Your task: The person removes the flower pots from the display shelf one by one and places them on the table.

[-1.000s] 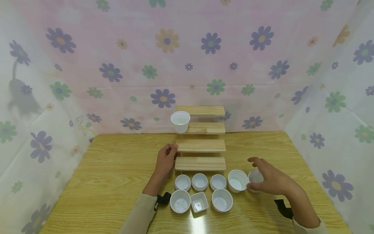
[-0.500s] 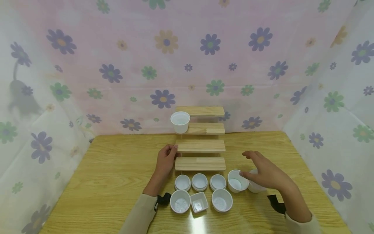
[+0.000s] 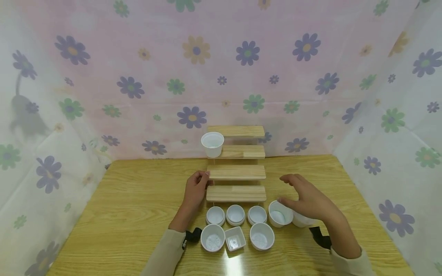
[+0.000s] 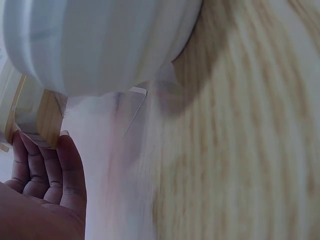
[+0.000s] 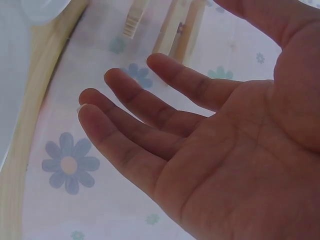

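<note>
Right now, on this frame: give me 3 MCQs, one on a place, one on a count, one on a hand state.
1. Where does the lone white cup stand?
A. on the stepped wooden rack's second step from the top, left end
B. on the table's right edge
C. in the left hand

2. How many steps does the stepped wooden rack have?
A. two
B. four
C. six

3. What does the right hand do?
A. clenches in a fist
B. grips the rack
C. hovers open-fingered over the tilted cup

Answers:
1 A, the head view shows it on that step.
2 B, four planks are visible.
3 C, the right wrist view shows an empty palm, fingers spread.
</note>
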Action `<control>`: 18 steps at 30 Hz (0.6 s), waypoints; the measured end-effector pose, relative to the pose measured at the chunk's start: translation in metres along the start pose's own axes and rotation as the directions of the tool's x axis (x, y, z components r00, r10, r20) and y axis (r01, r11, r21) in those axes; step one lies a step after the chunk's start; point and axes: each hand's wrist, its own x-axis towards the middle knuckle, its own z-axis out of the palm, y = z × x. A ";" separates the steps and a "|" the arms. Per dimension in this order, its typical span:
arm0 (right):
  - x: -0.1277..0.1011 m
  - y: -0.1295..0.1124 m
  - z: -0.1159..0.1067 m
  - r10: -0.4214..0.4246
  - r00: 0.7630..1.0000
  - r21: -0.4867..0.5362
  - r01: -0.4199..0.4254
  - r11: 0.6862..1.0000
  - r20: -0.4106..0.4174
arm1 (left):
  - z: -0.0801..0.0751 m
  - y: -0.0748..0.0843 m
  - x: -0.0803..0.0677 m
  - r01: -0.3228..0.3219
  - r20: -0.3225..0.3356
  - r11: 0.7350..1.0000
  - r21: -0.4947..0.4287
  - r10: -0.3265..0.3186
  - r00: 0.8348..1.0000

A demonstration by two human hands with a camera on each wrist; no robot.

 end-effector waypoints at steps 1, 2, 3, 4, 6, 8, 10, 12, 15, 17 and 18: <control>0.001 -0.001 0.000 -0.004 1.000 0.004 0.004 1.000 0.000 | 0.000 0.000 0.000 -0.001 0.002 1.000 0.001 0.001 1.000; 0.002 -0.001 0.001 -0.010 1.000 0.006 0.010 1.000 0.000 | 0.000 0.000 0.000 -0.001 0.004 1.000 0.002 0.001 1.000; 0.002 -0.002 0.002 -0.015 1.000 0.008 0.015 1.000 -0.001 | 0.000 0.000 0.000 -0.002 0.006 1.000 0.005 0.002 1.000; 0.003 -0.003 0.002 -0.025 1.000 0.009 0.025 1.000 -0.003 | 0.000 0.000 0.000 -0.002 0.008 1.000 0.008 0.002 1.000; 0.005 -0.004 0.003 -0.044 0.999 0.014 0.044 0.999 -0.007 | 0.000 0.000 0.000 -0.002 0.009 1.000 0.014 0.002 1.000; 0.007 -0.007 0.004 -0.060 0.998 0.022 0.060 0.998 -0.014 | 0.000 0.000 0.000 0.000 0.008 1.000 0.017 0.000 1.000; 0.009 -0.010 0.005 -0.070 0.997 0.031 0.070 0.997 -0.017 | 0.000 0.000 0.000 0.003 0.006 1.000 0.018 -0.003 1.000; 0.011 -0.012 0.008 -0.077 0.997 0.037 0.078 0.996 -0.015 | 0.000 0.000 0.001 0.007 0.004 1.000 0.016 -0.008 1.000; 0.015 -0.015 0.011 -0.087 0.996 0.039 0.087 0.995 -0.013 | 0.000 0.006 -0.001 0.017 0.006 1.000 0.012 -0.017 1.000; 0.018 -0.017 0.014 -0.099 0.995 0.036 0.099 0.994 -0.014 | 0.000 0.015 -0.005 0.021 0.013 1.000 0.015 -0.021 1.000; 0.019 -0.017 0.014 -0.100 0.995 0.035 0.101 0.994 -0.015 | 0.000 0.020 -0.007 0.024 0.015 1.000 0.019 -0.024 1.000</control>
